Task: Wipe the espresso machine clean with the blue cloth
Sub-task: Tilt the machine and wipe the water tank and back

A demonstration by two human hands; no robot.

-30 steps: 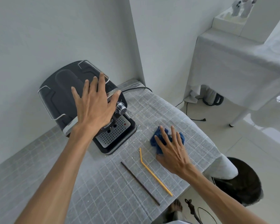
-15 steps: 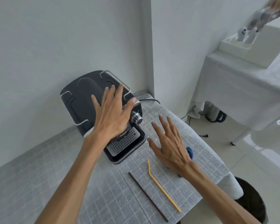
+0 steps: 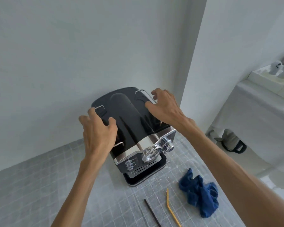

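Observation:
A black and chrome espresso machine (image 3: pixel 133 123) stands on the grey gridded table (image 3: pixel 31 185) against the wall. My left hand (image 3: pixel 98 130) clasps its top left edge, fingers curled over the side. My right hand (image 3: pixel 164 107) holds the top right edge by the wire rail. The blue cloth (image 3: pixel 200 192) lies crumpled on the table to the right of the machine's front, with no hand on it.
A yellow bent straw (image 3: pixel 171 208) and a dark thin stick (image 3: pixel 152 212) lie on the table in front of the machine. White crumbs dot the table near the drip tray. A white-draped table (image 3: pixel 261 112) with small figurines stands at the right.
My right hand has left the cloth and gone up to the machine's right top edge. My left hand has slid from the front top to the left edge. The view has tilted up.

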